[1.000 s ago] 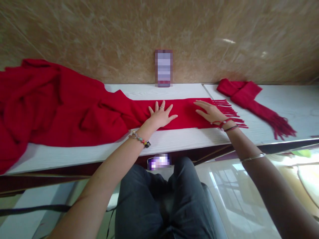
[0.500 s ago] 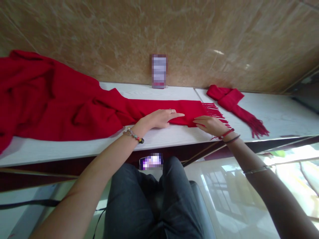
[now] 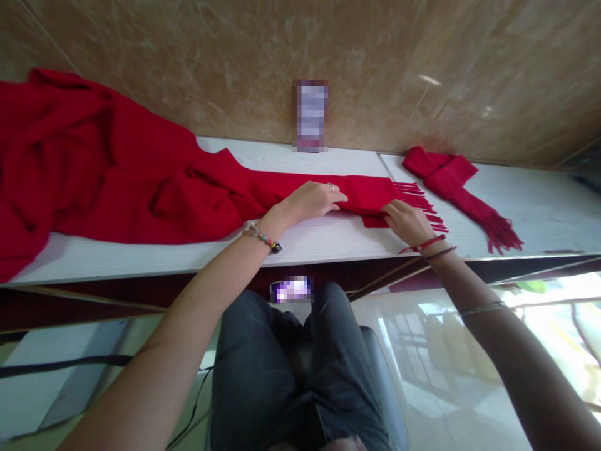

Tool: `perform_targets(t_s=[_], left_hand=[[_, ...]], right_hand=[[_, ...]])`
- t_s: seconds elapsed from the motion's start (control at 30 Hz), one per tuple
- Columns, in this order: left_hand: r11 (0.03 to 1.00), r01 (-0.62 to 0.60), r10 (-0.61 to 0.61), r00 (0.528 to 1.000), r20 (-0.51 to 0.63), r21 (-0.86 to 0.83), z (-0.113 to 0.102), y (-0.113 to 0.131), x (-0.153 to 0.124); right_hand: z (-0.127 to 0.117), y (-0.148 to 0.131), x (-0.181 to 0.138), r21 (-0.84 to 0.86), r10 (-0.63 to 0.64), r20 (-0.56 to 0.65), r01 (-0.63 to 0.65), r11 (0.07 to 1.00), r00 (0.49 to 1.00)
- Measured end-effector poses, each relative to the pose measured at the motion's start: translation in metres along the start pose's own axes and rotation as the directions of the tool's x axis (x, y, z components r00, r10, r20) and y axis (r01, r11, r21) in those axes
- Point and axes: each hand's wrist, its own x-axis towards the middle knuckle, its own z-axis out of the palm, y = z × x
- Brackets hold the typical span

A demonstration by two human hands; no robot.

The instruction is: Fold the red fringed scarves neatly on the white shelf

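A long red scarf lies across the white counter, its end flat and its fringe pointing right. My left hand is closed on the scarf's near edge, fingers curled over the cloth. Close to the fringe, my right hand pinches the same edge, its fingertips partly hidden. Between the hands the upper layer is drawn back a little, so a strip of red cloth below sticks out toward me. To the left the scarf spreads into a large rumpled heap.
A smaller folded red scarf with a fringe lies on the counter at right. A blurred upright card or phone leans on the brown marble wall. Below the counter edge, a lit screen shows above my knees.
My left fingers have curled from a stretched pose onto the cloth. The right hand has closed on the near edge, and the upper layer has shifted away from me. The view has tilted down slightly.
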Motion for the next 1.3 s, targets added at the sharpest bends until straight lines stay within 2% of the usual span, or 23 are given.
perform_targets(t_s=[0.17, 0.3, 0.43, 0.57, 0.7, 0.77, 0.93, 1.03, 1.17, 1.23, 1.3], left_hand=[[0.998, -0.025, 0.029, 0.996, -0.088, 0.051, -0.004, 0.000, 0.000], [0.998, -0.046, 0.051, 0.993, -0.106, 0.049, -0.008, 0.002, -0.001], [0.998, -0.062, 0.061, 0.995, -0.078, -0.014, -0.008, 0.005, -0.001], [0.991, -0.071, 0.074, 0.997, 0.022, -0.111, -0.011, 0.009, -0.001], [0.980, -0.098, 0.127, 0.978, 0.166, -0.172, -0.012, 0.012, -0.001], [0.973, -0.115, 0.156, 0.967, 0.202, -0.198, -0.011, 0.012, 0.000], [0.957, -0.121, 0.179, 0.961, 0.212, -0.262, -0.007, 0.011, 0.001], [0.943, -0.089, 0.140, 0.980, 0.141, -0.321, -0.008, 0.010, 0.002], [0.913, -0.048, 0.050, 0.999, -0.006, -0.405, -0.012, 0.010, 0.002], [0.900, -0.042, 0.053, 0.999, 0.014, -0.434, -0.012, 0.011, 0.002], [0.886, -0.044, 0.104, 0.989, 0.106, -0.463, -0.012, 0.013, 0.001]], right_hand=[[-0.001, 0.010, 0.000, 0.137, 0.051, -0.124, -0.034, 0.990, 0.991], [-0.004, 0.012, 0.001, 0.177, 0.059, -0.129, -0.035, 0.984, 0.990], [-0.002, 0.011, -0.001, 0.181, 0.069, -0.119, -0.046, 0.982, 0.991], [0.003, 0.010, -0.010, 0.176, 0.048, -0.115, -0.027, 0.984, 0.992], [0.008, 0.010, -0.021, 0.296, -0.022, -0.105, 0.052, 0.954, 0.994], [0.011, 0.011, -0.025, 0.355, -0.054, -0.115, 0.091, 0.931, 0.992], [0.016, 0.010, -0.028, 0.416, -0.026, -0.126, 0.077, 0.906, 0.992], [0.017, 0.010, -0.026, 0.441, 0.036, -0.128, 0.025, 0.897, 0.991], [0.016, 0.015, -0.021, 0.484, 0.071, -0.071, -0.028, 0.874, 0.995], [0.015, 0.019, -0.017, 0.513, 0.031, -0.010, -0.022, 0.858, 0.999], [0.014, 0.022, -0.014, 0.529, -0.026, 0.043, -0.001, 0.849, 0.999]])
